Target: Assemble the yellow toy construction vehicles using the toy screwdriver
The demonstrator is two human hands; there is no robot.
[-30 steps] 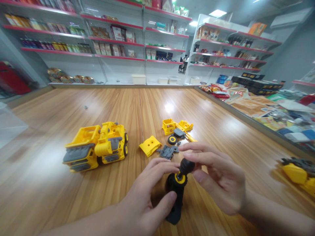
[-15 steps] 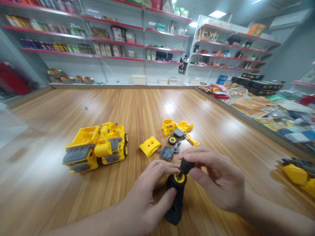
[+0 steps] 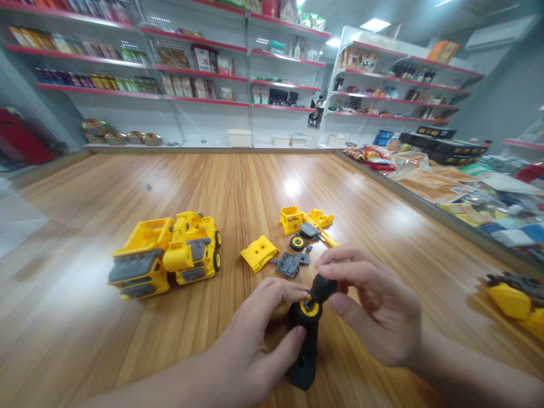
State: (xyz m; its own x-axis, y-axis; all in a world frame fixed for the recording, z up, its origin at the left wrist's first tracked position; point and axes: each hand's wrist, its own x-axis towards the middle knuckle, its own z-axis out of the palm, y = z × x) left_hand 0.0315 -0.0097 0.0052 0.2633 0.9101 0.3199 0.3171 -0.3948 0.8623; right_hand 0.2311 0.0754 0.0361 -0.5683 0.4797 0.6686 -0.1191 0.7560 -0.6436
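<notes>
Wooden table (image 3: 204,187) | black screwdriver (image 3: 324,288) | axis slanted | tip down-left at yellow-hubbed wheel (image 3: 315,311)

Left shelves (image 3: 204,100): white with red edges, spanning the upper left and upper centre of the frame
Bottles (image 3: 97,81): in a row on them, upper left
Pale bin (image 3: 239,137): upper centre, at their foot
Right shelves (image 3: 391,116): upper right, an orange box (image 3: 443,51) on top
Ceiling light (image 3: 375,25): lit, upper right
Packets (image 3: 429,184): heaped at the right edge, near stacked black boxes (image 3: 450,148)
Red object (image 3: 21,139): left edge, blurred
</notes>
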